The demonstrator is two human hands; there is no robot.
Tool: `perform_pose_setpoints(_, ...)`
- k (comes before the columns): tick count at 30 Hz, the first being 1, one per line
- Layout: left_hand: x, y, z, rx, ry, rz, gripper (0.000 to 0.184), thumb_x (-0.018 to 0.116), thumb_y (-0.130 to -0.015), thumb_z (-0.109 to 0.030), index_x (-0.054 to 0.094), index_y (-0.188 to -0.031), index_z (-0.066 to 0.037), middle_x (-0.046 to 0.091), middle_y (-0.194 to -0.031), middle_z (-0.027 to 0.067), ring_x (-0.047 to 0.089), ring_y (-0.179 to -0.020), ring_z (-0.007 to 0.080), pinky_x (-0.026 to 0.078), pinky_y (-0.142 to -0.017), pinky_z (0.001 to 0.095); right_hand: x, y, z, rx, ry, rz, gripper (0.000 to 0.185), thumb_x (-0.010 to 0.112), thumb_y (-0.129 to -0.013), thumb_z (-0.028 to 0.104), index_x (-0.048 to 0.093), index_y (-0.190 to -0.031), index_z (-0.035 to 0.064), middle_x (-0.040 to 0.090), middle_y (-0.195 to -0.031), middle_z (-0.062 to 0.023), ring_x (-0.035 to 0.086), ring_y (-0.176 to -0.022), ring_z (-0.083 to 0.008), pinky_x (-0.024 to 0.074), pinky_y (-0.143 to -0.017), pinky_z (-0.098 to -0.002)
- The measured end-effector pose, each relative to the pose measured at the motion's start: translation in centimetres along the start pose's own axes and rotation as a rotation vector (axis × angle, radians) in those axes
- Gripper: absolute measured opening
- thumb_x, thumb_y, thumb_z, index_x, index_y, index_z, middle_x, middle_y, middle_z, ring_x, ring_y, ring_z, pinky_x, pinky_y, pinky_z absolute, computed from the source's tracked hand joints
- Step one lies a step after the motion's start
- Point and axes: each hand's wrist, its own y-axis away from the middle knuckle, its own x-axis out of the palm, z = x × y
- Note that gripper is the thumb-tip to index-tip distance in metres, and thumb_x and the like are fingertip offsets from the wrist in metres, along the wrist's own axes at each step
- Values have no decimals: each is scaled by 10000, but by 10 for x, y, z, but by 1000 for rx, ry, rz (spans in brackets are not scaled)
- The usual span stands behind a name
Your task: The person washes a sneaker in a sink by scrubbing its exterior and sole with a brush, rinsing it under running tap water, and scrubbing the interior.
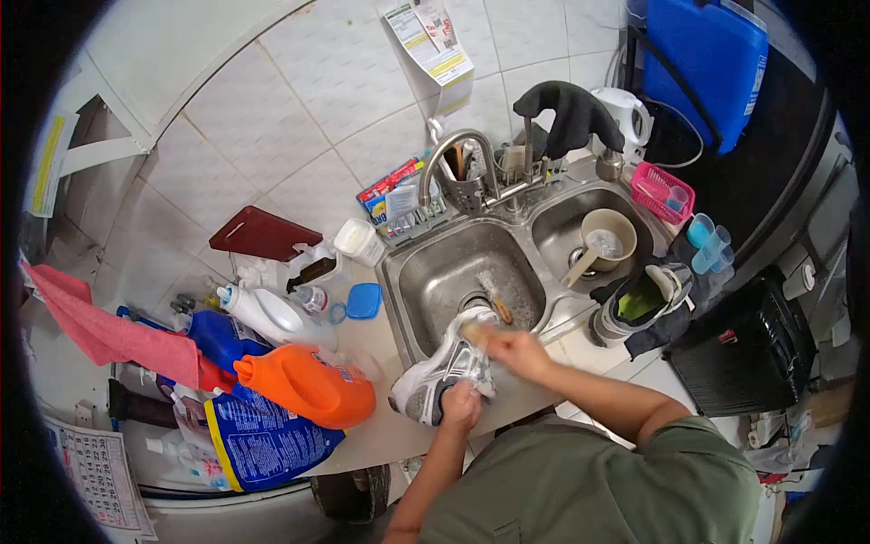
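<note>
A white and grey sneaker (pixel 458 358) is tilted over the front edge of the left sink basin (pixel 435 272). My left hand (pixel 460 405) is closed on its near end, by the dark opening. Smeared by motion, my right hand (pixel 518 354) is closed around a tan piece that looks like a scrubbing brush (pixel 474 334), held against the sneaker's upper. Inside the basin, beyond the sneaker, lies a wooden-handled brush (pixel 501 311) near some suds. Another sneaker (pixel 634 304), grey with a yellow-green inside, stands right of the sinks.
A beige dipper (pixel 609 238) sits in the right basin under the faucet (pixel 471 145). Left on the counter are an orange jug (pixel 313 385), a blue detergent bag (pixel 272 444), a white bottle (pixel 272 313) and a blue lid (pixel 364 301). A pink basket (pixel 662 192) and cups are at the right.
</note>
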Motion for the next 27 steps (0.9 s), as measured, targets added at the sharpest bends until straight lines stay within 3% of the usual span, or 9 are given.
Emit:
perform_pose_setpoints(3,30,0,-4,-59,480,-150,107,548,-900,-26,647,-939,-32,627,-841,27,605,-723,135,461,-592,263,9,28,35,-251,67,92,377,636,-927,463,722,-1140,164,711,-904,-189,731,-837,-249,536,-732,-362)
perform_pose_setpoints(6,7,3,13,94,80,6,96,548,-897,-55,643,-907,-44,630,-822,35,611,-731,153,473,-609,307,-39,-12,49,382,385,-55,358,691,-923,311,699,-1178,59,733,-998,-172,675,-907,-140,504,-834,-298)
perform_pose_setpoints(10,19,14,-18,83,-624,-72,95,530,-884,-41,614,-839,-48,601,-758,35,588,-689,161,467,-594,323,-24,-7,42,178,237,-112,326,659,-934,354,736,-1100,85,729,-949,-172,690,-816,-158,519,-742,-325)
perform_pose_setpoints(12,26,4,-10,457,-945,-136,143,488,-882,-2,593,-798,-53,577,-718,30,557,-625,151,439,-533,309,3,17,40,-49,205,123,321,641,-942,372,748,-1072,99,730,-953,-169,688,-773,-153,522,-706,-333)
perform_pose_setpoints(15,23,11,-11,476,-836,-49,143,479,-898,-30,587,-805,-46,573,-715,43,568,-625,185,462,-555,336,-18,4,42,25,213,262,425,595,-912,540,743,-1092,185,712,-860,-170,699,-787,-341,542,-724,-412)
perform_pose_setpoints(18,4,-1,31,395,-619,-24,155,486,-916,-56,557,-778,-55,545,-700,47,545,-611,211,452,-559,351,-35,-20,37,159,378,-75,394,635,-891,524,742,-1100,207,723,-881,-145,706,-783,-299,541,-735,-395)
perform_pose_setpoints(20,14,3,16,309,-357,-11,183,503,-925,-80,523,-744,-66,518,-686,58,521,-593,239,437,-551,367,-13,0,43,89,356,126,397,642,-875,544,748,-1077,220,718,-854,-154,708,-767,-302,543,-699,-397)
perform_pose_setpoints(24,0,0,29,656,-1004,-69,190,506,-921,-129,525,-746,-59,559,-688,131,564,-591,360,461,-548,464,-13,-8,42,148,359,103,388,643,-878,540,765,-1008,196,716,-849,-160,711,-770,-306,543,-705,-401)
perform_pose_setpoints(27,23,5,-4,498,-947,-47,197,483,-939,-80,510,-744,-83,496,-720,44,522,-673,207,427,-602,352,-10,-4,49,37,294,111,390,634,-901,526,766,-978,167,714,-790,-141,701,-709,-301,536,-665,-411)
